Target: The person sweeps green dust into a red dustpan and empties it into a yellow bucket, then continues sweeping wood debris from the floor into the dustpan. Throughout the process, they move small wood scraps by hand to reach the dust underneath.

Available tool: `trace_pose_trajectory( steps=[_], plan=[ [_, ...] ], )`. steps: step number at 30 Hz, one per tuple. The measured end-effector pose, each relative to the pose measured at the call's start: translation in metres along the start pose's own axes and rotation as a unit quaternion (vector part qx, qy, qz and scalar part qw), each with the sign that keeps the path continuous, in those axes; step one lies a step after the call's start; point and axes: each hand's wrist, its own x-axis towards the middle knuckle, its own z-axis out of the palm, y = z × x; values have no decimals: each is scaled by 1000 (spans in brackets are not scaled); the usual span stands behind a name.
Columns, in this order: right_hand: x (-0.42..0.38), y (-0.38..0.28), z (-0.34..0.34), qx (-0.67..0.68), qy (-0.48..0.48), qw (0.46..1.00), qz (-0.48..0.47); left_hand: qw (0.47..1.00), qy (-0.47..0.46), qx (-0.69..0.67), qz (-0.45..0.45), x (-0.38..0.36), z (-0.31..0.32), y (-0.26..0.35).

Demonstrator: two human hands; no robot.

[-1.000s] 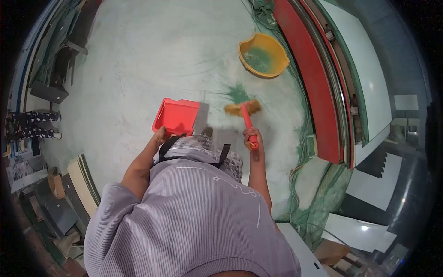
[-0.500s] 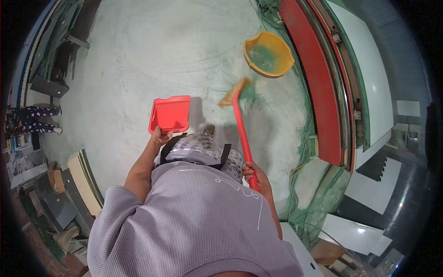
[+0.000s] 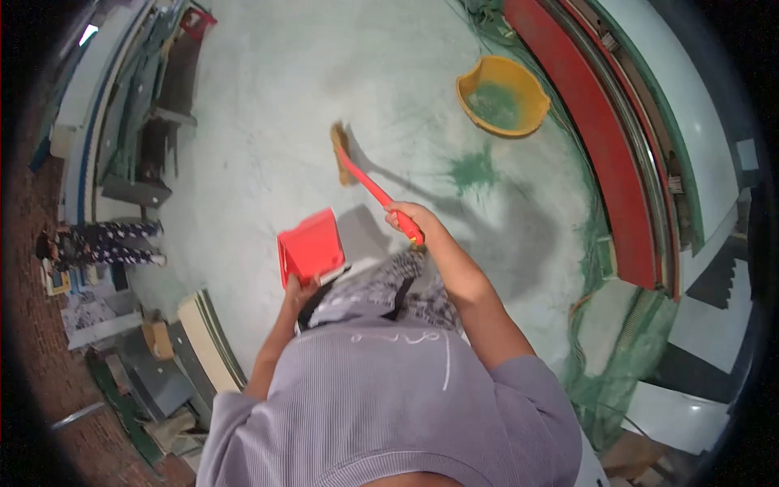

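My left hand [image 3: 302,287] is closed on the near edge of a red dustpan [image 3: 312,247], which is held in front of my legs. My right hand [image 3: 412,217] grips the red handle of a hand brush [image 3: 369,186] near its end. The brush's tan bristle head [image 3: 340,154] is over the pale floor, ahead of the dustpan and apart from it. A patch of green powder [image 3: 474,170] lies on the floor to the right of the brush.
A yellow tub [image 3: 503,96] with green powder inside stands at the front right. Beside it runs a long red panel [image 3: 596,146] of a machine. Another person [image 3: 101,244] is at the far left, near stacked boards [image 3: 209,337].
The brush has swung left from the green powder patch to ahead of the dustpan. My right hand moved forward and left with it; my left hand still holds the dustpan.
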Motion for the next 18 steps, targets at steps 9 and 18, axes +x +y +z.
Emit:
trace_pose_trajectory(
  steps=[9, 18],
  plan=[
    [-114, -20, -155, 307, -24, 940, -150, 747, 252, -467, -401, -41, 26, -3],
    [-253, 44, -126, 514, -70, 855, -19, 732, 144, -560, -361, -23, 77, 40]
  ],
)
